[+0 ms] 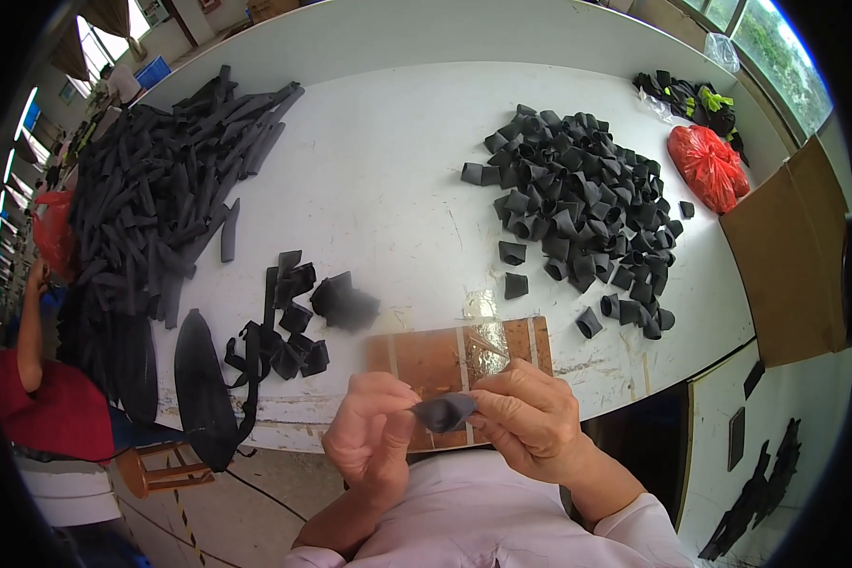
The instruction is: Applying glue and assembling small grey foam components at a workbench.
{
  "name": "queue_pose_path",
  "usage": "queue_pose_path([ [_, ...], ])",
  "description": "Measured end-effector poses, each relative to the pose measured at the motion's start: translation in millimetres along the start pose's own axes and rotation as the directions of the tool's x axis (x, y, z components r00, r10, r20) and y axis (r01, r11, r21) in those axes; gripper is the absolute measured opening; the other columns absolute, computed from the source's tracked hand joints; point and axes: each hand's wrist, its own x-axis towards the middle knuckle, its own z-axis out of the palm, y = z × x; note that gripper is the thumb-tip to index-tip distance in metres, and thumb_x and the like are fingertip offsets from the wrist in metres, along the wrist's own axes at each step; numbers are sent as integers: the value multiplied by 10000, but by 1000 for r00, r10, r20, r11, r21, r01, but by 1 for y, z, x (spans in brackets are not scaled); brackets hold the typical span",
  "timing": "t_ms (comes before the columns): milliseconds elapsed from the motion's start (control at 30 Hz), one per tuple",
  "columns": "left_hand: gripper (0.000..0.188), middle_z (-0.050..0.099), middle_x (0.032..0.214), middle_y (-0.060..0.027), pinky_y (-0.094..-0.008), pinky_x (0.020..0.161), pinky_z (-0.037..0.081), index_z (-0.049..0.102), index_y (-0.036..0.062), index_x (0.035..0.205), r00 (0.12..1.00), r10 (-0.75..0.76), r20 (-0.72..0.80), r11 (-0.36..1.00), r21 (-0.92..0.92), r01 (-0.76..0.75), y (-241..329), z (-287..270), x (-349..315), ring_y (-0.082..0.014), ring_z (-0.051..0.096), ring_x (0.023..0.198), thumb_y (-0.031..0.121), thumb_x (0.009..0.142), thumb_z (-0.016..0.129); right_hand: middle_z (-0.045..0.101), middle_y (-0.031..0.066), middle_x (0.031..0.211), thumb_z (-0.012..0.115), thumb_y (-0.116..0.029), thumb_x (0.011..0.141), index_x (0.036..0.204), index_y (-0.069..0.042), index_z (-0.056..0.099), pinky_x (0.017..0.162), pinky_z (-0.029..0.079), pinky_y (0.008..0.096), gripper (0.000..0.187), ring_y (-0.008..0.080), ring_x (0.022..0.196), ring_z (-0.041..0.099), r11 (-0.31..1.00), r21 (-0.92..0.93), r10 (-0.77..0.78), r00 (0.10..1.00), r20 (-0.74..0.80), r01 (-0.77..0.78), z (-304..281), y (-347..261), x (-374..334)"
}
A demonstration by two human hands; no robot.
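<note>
Close to my body, a small dark grey fabric loop [445,414] is pinched between my two hands, its opening facing me. My left hand [374,431] is closed on its left end, and my right hand [530,421] grips the right end with thumb and fingers. Beneath them lies a brown board [398,355] with strips of clear tape, at the table's front edge. A thin pointed thing [488,345] shows just above my right fingers; whether they hold it, I cannot make out.
Many similar loops [587,199] are heaped right of centre. Long dark strips [151,189] pile up at the left, with a few folded pieces [293,322] nearer. A red plastic bag [708,168] and a cardboard box [790,256] stand right. A person in red [43,402] is at left.
</note>
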Motion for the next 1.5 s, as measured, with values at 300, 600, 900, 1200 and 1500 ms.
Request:
queue_pose_path([
  [300,38,554,787,-103,-262,656,408,543,-3,794,987,56,153,960,264,-96,13,-3,11,-172,500,724,17,792,575,550,52,678,725,-112,663,906,-13,622,461,397,234,282,140,545,514,947,232,213,975,64,-223,-4,3,3],
  [600,162,531,747,-108,-277,670,397,506,-1,738,973,-231,14,965,-122,231,9,-7,6,-160,480,704,104,791,618,553,59,686,697,-33,654,874,-13,625,457,409,260,232,159,553,519,992,83,89,996,24,-91,4,-3,6],
  [900,177,544,765,-97,-266,689,393,559,-13,821,994,-78,78,997,-18,80,6,1,12,-167,486,734,139,782,640,546,78,712,672,25,614,819,9,573,476,422,302,227,216,585,509,1000,8,-5,994,-113,5,19,4,-9],
  [1200,104,560,717,-48,-250,564,410,648,36,829,909,147,390,933,250,-258,11,-2,32,-183,500,694,52,728,662,564,64,721,672,0,654,830,-8,593,505,445,288,193,205,629,551,939,289,190,982,21,-187,10,6,-5],
  [1500,67,565,682,-48,-252,544,403,630,22,762,961,74,267,976,178,-125,-2,-5,24,-174,506,664,61,728,673,546,71,757,648,28,640,831,-6,580,542,451,291,206,217,684,548,989,112,86,993,76,-95,7,2,7],
])
